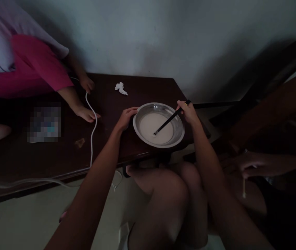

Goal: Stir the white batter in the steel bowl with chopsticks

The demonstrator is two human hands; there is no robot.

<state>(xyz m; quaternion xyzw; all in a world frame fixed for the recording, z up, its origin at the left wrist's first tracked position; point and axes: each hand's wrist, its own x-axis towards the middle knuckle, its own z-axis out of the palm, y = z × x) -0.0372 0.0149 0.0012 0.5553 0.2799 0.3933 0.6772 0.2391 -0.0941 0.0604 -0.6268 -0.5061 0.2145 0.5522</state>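
A round metal bowl (151, 108) with milky white liquid (148, 125) in it stands near the right end of the dark wooden table (148, 86). My left hand (126, 118) holds the bowl's left side, its fingers along the rim. My right hand (188, 111) is closed around black chopsticks (168, 121) at the bowl's right edge. They slant down to the left, with their tips in the liquid. Whether my right hand also touches the rim, I cannot make out.
Crumpled white tissue (121, 88) lies behind the bowl. A white cable (92, 139) crosses the table on the left, beside a seated person's foot (85, 114) and hand (87, 84). At right, another person's hand (252, 165) holds a thin stick (244, 187). A wall closes off the back.
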